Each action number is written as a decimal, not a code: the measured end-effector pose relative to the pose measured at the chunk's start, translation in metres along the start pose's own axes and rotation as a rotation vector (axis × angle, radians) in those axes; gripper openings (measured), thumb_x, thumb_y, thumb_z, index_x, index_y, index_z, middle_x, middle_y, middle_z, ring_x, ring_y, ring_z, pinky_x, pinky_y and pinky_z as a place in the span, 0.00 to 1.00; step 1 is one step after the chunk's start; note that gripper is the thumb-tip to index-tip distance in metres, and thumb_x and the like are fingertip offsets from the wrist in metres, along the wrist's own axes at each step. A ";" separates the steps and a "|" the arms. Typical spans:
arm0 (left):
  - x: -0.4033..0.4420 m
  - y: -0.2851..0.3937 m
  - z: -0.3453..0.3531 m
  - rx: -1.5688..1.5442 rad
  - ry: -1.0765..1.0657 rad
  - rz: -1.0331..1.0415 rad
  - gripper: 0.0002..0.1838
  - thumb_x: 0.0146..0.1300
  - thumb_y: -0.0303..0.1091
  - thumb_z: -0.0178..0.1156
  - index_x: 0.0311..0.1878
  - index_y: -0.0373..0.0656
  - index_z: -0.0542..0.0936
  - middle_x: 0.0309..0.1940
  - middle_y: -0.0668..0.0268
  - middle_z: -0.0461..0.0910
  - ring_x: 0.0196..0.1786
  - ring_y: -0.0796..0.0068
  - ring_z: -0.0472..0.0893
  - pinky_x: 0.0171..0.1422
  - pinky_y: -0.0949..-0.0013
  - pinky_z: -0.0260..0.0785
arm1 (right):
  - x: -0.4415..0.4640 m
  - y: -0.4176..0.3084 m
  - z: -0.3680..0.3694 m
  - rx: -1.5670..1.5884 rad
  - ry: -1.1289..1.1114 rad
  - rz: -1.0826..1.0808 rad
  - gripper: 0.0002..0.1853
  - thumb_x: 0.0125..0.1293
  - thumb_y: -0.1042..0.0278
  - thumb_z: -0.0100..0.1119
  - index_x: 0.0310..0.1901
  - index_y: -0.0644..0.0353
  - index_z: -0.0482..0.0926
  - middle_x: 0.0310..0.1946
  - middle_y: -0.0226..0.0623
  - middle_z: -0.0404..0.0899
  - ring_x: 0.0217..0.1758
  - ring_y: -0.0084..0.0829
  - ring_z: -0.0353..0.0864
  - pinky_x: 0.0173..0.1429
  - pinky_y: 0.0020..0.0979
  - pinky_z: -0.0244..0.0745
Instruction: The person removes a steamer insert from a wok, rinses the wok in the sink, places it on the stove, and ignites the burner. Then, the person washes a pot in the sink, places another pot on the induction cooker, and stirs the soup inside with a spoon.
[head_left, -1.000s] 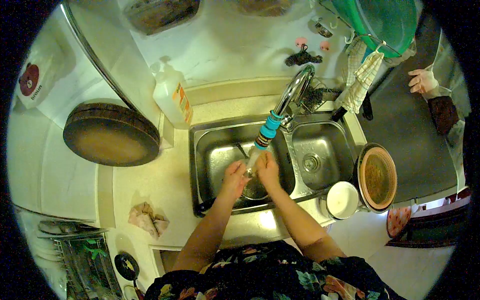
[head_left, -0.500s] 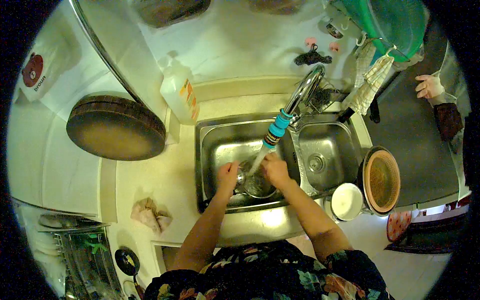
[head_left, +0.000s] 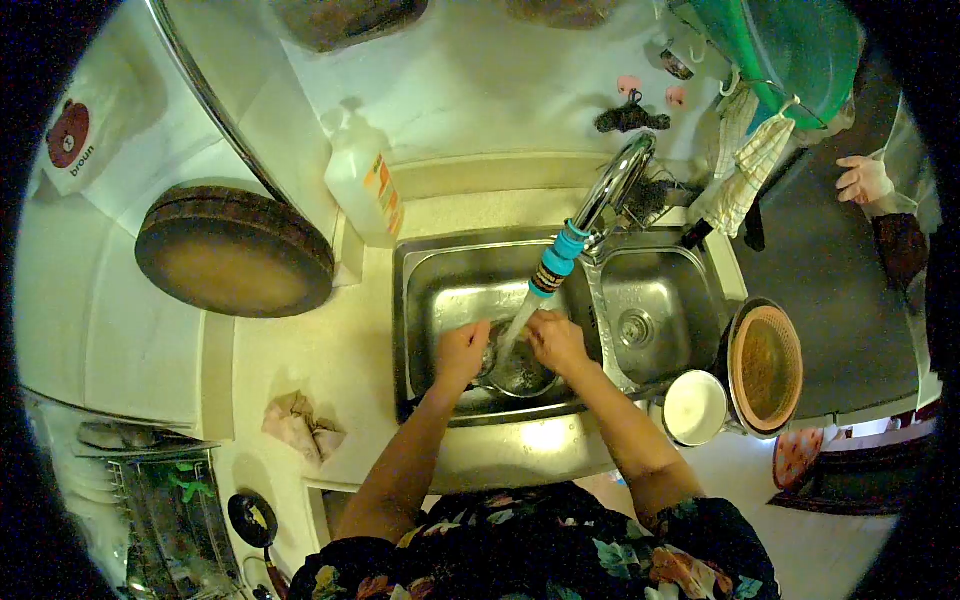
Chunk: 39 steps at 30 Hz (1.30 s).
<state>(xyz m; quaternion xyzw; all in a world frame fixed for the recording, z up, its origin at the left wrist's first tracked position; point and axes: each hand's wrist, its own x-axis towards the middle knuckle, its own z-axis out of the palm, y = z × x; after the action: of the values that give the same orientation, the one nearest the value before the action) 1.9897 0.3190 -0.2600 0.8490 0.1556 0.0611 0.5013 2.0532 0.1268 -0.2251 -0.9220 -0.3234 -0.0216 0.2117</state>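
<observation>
A round metal vessel (head_left: 524, 376) lies in the large left basin of the steel sink (head_left: 425, 285), under running water. The water falls from a chrome faucet (head_left: 620, 170) with a turquoise nozzle (head_left: 556, 262). My left hand (head_left: 462, 352) is closed at the vessel's left side, beside a shiny metal piece partly hidden by the fingers and water. At the upper right rim is my right hand (head_left: 556, 342), fingers bent and closed. Its fingertips are hidden, so what they grip cannot be made out.
A white bottle (head_left: 362, 195) stands behind the sink's left corner. A thick round board (head_left: 235, 252) leans at left, above a crumpled cloth (head_left: 300, 425). Near the right basin are a white pot (head_left: 694, 408) and a pinkish strainer (head_left: 768, 368). A small pan (head_left: 252, 518) is at lower left.
My left hand has shifted slightly right, covering more of the shiny metal piece. My right hand stays near the vessel's rim, and water keeps flowing. The whole view has shifted slightly.
</observation>
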 end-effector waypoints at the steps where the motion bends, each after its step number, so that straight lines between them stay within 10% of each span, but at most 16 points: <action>1: -0.001 0.002 0.002 -0.010 0.045 0.040 0.20 0.67 0.45 0.55 0.33 0.35 0.81 0.18 0.56 0.76 0.22 0.75 0.72 0.30 0.66 0.65 | -0.001 -0.012 -0.008 0.081 -0.009 -0.059 0.13 0.59 0.67 0.59 0.46 0.52 0.80 0.40 0.40 0.80 0.46 0.45 0.79 0.49 0.44 0.76; 15: -0.010 0.003 -0.028 -0.049 -0.042 0.058 0.22 0.69 0.44 0.53 0.28 0.32 0.77 0.15 0.63 0.69 0.23 0.80 0.67 0.29 0.67 0.61 | 0.024 0.023 -0.022 0.401 -0.354 0.077 0.21 0.61 0.60 0.62 0.55 0.59 0.74 0.44 0.52 0.80 0.47 0.48 0.81 0.50 0.42 0.75; 18: -0.003 0.004 -0.033 -0.123 -0.081 0.056 0.23 0.70 0.43 0.53 0.25 0.32 0.76 0.15 0.64 0.69 0.22 0.80 0.67 0.27 0.68 0.61 | 0.023 -0.011 -0.024 0.649 -0.300 -0.298 0.23 0.60 0.57 0.63 0.55 0.56 0.74 0.45 0.49 0.80 0.47 0.44 0.82 0.50 0.40 0.75; 30: -0.002 0.032 -0.052 -0.035 -0.091 0.247 0.24 0.69 0.41 0.54 0.20 0.33 0.72 0.10 0.67 0.62 0.18 0.82 0.61 0.21 0.67 0.54 | 0.046 0.013 0.000 0.294 -0.601 -0.437 0.19 0.55 0.58 0.64 0.47 0.54 0.76 0.36 0.43 0.80 0.39 0.45 0.81 0.43 0.41 0.75; 37: -0.008 0.014 -0.064 -0.141 0.032 0.137 0.27 0.69 0.46 0.52 0.18 0.35 0.73 0.11 0.67 0.64 0.17 0.79 0.63 0.23 0.67 0.56 | 0.043 0.066 -0.007 0.019 -0.453 -0.311 0.15 0.54 0.62 0.64 0.43 0.56 0.78 0.36 0.45 0.81 0.41 0.49 0.81 0.43 0.46 0.76; 39: -0.004 0.011 -0.067 -0.146 0.030 0.099 0.28 0.69 0.48 0.52 0.19 0.36 0.74 0.12 0.67 0.66 0.18 0.78 0.65 0.24 0.67 0.58 | 0.046 0.086 0.010 -0.077 -0.406 0.031 0.16 0.54 0.60 0.65 0.43 0.58 0.79 0.35 0.46 0.82 0.41 0.50 0.81 0.42 0.47 0.76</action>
<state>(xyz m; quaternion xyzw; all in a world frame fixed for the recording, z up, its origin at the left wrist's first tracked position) 1.9711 0.3688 -0.2171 0.8158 0.1163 0.1098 0.5559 2.1403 0.0973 -0.2583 -0.9197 -0.3441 0.1558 0.1072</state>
